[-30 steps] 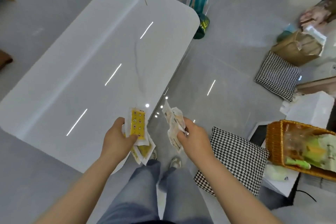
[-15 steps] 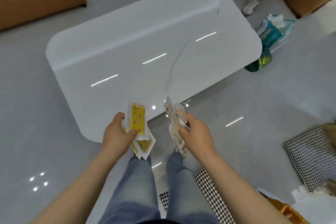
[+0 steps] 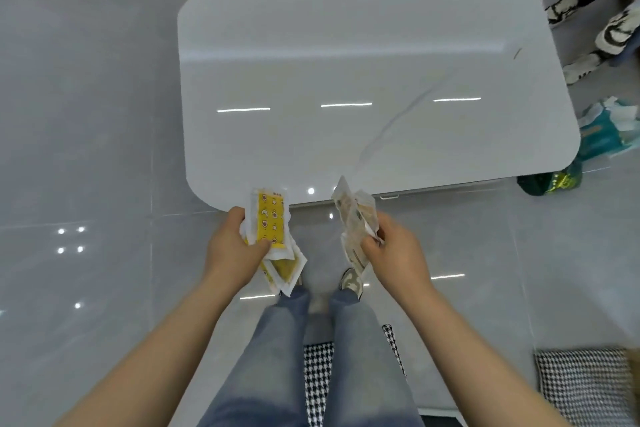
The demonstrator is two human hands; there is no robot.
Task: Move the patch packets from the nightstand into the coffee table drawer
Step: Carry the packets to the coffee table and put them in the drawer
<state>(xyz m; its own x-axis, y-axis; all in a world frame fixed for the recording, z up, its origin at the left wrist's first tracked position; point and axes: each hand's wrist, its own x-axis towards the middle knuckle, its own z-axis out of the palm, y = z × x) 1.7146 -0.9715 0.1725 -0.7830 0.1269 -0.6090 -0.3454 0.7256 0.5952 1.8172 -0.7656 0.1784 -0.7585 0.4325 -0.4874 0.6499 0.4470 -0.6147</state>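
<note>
Nearest, a black-and-white houndstooth cushion (image 3: 317,385) is seen on the grey tiled floor (image 3: 86,184), partly covered by blue-jeaned legs (image 3: 284,340). Further out, a stack of yellow white-edged patch packets (image 3: 272,220) is gripped in the left hand (image 3: 230,250), the thumb laid across the top one. A bunch of pale beige patch packets (image 3: 356,218) is pinched between the thumb and curled fingers of the right hand (image 3: 398,250). Both bunches are held in the air at the near edge of the glossy white round-cornered coffee table (image 3: 346,62). Beyond its right end, a teal bag (image 3: 602,130) is seen on the floor.
</note>
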